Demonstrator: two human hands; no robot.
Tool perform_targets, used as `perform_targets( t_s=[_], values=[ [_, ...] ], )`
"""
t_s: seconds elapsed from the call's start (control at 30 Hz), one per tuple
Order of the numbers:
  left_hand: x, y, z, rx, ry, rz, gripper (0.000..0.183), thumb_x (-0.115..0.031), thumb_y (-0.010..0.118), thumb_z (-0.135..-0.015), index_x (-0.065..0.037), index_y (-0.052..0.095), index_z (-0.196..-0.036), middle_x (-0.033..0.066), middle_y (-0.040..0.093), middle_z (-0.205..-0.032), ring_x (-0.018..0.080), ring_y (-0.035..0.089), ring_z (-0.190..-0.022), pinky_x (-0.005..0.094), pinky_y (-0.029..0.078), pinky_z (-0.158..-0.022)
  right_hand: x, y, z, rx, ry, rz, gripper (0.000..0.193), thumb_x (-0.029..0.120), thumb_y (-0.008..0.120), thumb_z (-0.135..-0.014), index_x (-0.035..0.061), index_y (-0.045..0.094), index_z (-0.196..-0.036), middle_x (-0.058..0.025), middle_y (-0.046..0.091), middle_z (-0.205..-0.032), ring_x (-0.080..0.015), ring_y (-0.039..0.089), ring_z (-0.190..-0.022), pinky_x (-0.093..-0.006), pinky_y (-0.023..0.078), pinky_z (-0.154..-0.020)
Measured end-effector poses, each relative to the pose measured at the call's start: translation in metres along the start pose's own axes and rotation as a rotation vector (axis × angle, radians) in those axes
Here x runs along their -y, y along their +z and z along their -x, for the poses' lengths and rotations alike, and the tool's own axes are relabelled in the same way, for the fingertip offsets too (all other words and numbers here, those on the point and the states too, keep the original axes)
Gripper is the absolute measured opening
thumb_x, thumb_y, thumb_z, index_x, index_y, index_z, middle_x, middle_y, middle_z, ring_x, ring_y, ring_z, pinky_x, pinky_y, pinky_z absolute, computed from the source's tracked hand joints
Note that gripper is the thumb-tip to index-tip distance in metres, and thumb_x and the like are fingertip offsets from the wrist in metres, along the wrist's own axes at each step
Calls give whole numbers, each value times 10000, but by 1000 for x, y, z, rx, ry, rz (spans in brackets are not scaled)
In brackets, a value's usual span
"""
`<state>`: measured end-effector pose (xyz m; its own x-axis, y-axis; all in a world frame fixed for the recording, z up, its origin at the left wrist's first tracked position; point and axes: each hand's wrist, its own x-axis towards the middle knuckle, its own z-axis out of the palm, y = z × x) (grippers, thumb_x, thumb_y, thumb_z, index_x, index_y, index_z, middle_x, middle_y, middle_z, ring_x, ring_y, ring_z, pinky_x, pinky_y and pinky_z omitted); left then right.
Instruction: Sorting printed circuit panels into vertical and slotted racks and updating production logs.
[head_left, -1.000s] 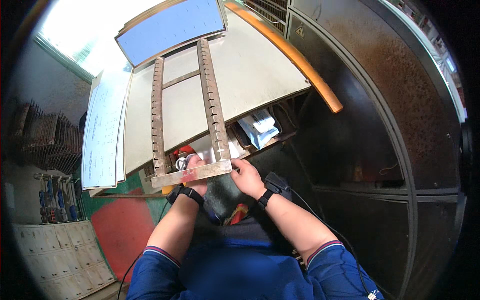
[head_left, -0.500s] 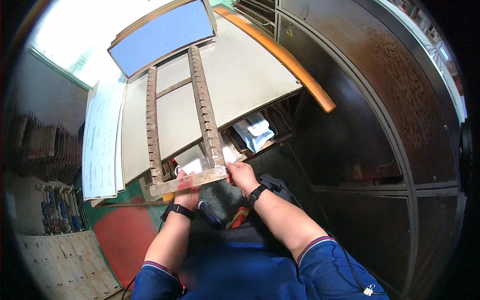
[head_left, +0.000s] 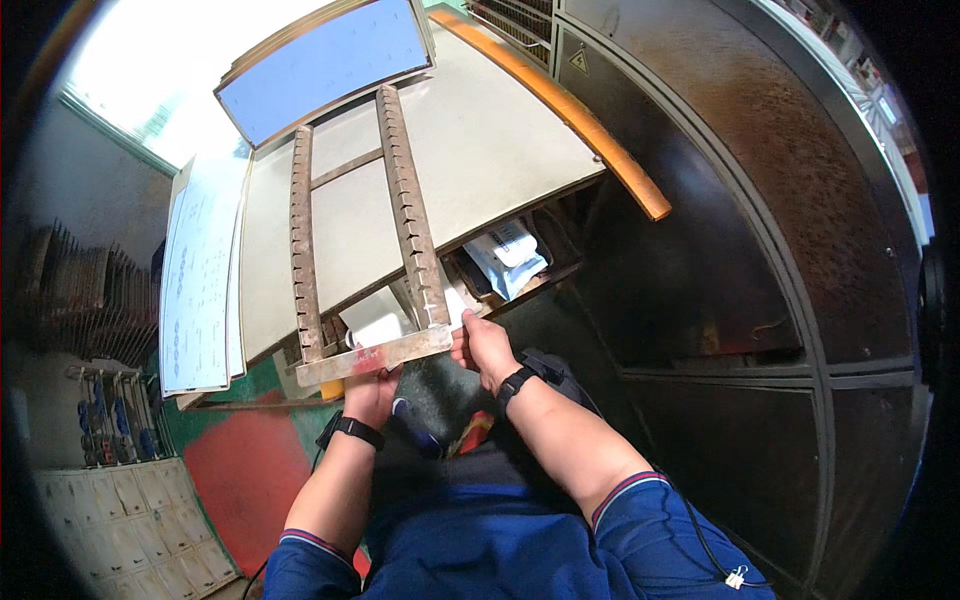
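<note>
A long metal rack, brown with wear and notched along both rails, lies lengthwise over the pale tabletop. Its near end sticks out past the table's front edge and finishes in a flat crossbar with a red smear. My left hand is closed at this crossbar from below, its fingers mostly hidden behind the metal. At the crossbar's right end, my right hand grips the corner with curled fingers, the thumb raised along the side.
A framed blue panel stands at the table's far end. Printed sheets hang along its left side. An orange strip edges the right. Below, an open shelf holds a blue-and-white packet. Dark metal cabinets stand to the right.
The rack's near end has shifted very slightly left. My right thumb has lifted and straightened beside the corner; my left hand has moved slightly down and left.
</note>
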<state>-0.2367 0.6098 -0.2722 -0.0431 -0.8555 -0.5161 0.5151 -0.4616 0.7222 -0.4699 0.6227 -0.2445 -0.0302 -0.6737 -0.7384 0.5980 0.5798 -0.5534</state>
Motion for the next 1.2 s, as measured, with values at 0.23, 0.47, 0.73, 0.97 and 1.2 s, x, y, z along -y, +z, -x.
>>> perform_targets(
  t_s=[0.23,0.47,0.73,0.97,1.2],
  values=[
    [-1,19,10,41,-13,81,181,-280,546,-1010,-148,571,-1131,2,602,-1028,156,585,-935,428,501,-919,-9,-7,-6,-4,-138,57,293,278,525,-1007,32,616,-877,-44,628,-730,-117,557,-559,-267,452,-504],
    [1,-6,0,213,-36,153,147,-246,540,-1003,-163,556,-1124,-14,595,-1037,149,590,-950,384,508,-858,-14,-3,-5,9,-218,118,169,157,569,-968,38,584,-848,-33,623,-747,-105,572,-590,-263,462,-513],
    [-9,34,19,-77,-28,180,119,-218,593,-976,-106,591,-1015,-3,544,-800,120,494,-691,369,529,-808,-8,-1,4,65,-139,50,199,213,560,-984,34,584,-899,-44,632,-767,-122,590,-597,-259,474,-505],
    [0,23,12,48,-36,239,203,-201,582,-977,-70,581,-1132,70,631,-1009,212,602,-928,443,507,-937,-8,-7,-1,54,-109,61,265,262,524,-1006,24,602,-921,-63,647,-780,-135,608,-639,-265,493,-549],
    [17,30,-1,123,-123,334,243,-208,556,-985,-78,535,-1189,83,598,-1156,246,582,-1075,461,491,-967,-13,-8,-4,24,-165,94,160,160,568,-977,20,609,-910,-65,652,-791,-134,614,-647,-262,501,-558]
  ],
)
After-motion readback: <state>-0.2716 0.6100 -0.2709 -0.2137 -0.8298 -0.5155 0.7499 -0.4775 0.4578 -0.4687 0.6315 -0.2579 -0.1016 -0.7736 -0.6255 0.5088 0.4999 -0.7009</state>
